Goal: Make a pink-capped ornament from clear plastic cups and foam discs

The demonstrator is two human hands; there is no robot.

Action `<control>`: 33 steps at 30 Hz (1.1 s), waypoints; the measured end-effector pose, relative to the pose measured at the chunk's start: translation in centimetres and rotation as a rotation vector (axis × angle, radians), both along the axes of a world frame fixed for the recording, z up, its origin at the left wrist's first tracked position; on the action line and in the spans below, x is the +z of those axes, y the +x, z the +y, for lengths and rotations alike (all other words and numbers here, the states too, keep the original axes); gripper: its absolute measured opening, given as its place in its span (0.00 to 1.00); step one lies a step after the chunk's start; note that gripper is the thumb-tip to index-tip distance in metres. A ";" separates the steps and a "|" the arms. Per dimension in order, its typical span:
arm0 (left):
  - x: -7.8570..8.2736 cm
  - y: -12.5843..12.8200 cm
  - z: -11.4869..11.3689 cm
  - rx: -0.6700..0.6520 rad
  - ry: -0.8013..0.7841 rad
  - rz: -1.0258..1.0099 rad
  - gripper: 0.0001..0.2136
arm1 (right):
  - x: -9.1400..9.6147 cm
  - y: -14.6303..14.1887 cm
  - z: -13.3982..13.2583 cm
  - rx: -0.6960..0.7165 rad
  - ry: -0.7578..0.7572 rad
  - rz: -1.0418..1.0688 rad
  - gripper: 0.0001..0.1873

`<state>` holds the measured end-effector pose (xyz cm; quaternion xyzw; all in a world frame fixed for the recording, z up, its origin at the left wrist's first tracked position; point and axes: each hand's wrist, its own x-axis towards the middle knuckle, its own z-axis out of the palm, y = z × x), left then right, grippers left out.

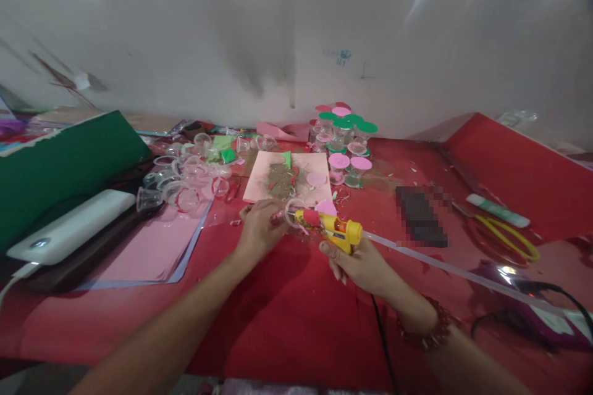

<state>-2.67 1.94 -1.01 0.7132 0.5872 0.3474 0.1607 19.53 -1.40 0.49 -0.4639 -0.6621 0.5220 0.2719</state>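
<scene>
The right hand (359,265) gripped the glue gun (336,229). The left hand (259,228) pinched a cup (291,205) at the gun's tip, over the table (287,321). Lidded cups (345,136) stood behind. Many bare cups (185,182) lay left, so much seemed undone.

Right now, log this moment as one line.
left hand: holds clear cup | right hand: grips yellow glue gun, nozzle at clear cup | under them: red table | behind: pink board
</scene>
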 end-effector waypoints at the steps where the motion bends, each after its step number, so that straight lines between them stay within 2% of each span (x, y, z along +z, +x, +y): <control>1: -0.1 -0.1 0.1 0.018 -0.016 -0.003 0.12 | 0.0 0.0 0.0 0.009 -0.002 0.002 0.26; 5: -0.3 -0.5 0.5 0.104 -0.097 -0.015 0.14 | 0.0 0.0 0.0 0.015 0.005 0.020 0.28; 9: -0.4 -0.6 0.6 0.151 -0.102 -0.038 0.15 | 0.0 0.2 0.1 -0.008 0.032 0.017 0.31; 25: -0.3 -1.0 0.6 0.145 -0.040 -0.085 0.14 | 0.2 0.0 -0.1 0.001 0.022 -0.048 0.26; 33: -0.6 -1.2 0.8 0.176 -0.116 -0.241 0.20 | 0.1 0.0 0.0 -0.005 0.028 -0.079 0.27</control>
